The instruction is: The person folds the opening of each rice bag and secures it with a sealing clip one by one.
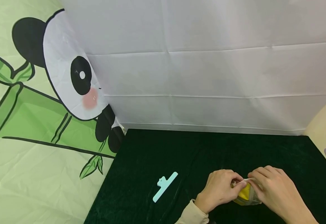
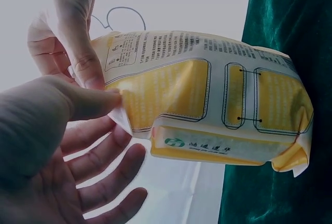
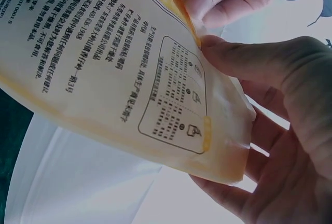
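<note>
Both hands pinch the top edge of a yellow and white printed food packet (image 2: pixel 176 89) on the right part of the dark green cloth. The left hand (image 1: pixel 221 186) grips one side of that edge between thumb and fingers. Close beside it, the right hand (image 1: pixel 273 189) holds the other side, its thumb (image 3: pixel 238 58) against the printed face. In the head view the hands cover much of the packet. A pale turquoise bag clip (image 1: pixel 165 187) lies on the cloth to the left of the hands, touched by neither.
The dark green cloth (image 1: pixel 207 155) covers the table. A white curtain (image 1: pixel 207 77) hangs along its far edge. At the left stands a green sheet (image 1: pixel 25 174) with a panda print, and at the right a cream-coloured one (image 1: pixel 322 133).
</note>
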Action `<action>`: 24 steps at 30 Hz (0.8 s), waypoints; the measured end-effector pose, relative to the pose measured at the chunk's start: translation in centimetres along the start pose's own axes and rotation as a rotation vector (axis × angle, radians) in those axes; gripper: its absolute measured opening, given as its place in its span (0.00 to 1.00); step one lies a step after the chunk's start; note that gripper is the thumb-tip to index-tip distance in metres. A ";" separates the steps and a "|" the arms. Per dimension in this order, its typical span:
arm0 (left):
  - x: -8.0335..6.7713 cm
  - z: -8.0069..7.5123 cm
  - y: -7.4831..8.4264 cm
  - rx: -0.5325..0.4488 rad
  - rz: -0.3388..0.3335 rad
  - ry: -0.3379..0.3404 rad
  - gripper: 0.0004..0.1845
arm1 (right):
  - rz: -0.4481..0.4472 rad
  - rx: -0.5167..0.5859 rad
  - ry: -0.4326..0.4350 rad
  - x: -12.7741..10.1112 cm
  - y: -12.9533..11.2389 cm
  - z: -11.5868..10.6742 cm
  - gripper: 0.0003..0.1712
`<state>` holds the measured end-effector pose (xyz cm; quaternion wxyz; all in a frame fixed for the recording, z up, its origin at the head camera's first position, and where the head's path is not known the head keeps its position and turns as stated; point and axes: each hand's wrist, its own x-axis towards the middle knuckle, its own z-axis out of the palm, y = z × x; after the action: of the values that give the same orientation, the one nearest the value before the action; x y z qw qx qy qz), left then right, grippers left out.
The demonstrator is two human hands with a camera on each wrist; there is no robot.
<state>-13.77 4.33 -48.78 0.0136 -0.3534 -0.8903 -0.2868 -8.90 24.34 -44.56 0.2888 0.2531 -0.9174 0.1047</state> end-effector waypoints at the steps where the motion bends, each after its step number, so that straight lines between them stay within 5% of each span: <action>1: 0.0 -0.1 0.0 0.009 -0.005 -0.008 0.15 | -0.001 0.000 0.000 0.0 0.0 0.0 0.47; 24: -0.8 -0.4 0.3 0.069 0.003 -0.011 0.14 | 0.011 -0.020 -0.012 -0.2 -1.7 0.1 0.51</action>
<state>-13.04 3.78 -48.51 0.0212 -0.3557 -0.8993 -0.2537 -7.93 22.94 -44.62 0.2854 0.2458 -0.9214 0.0955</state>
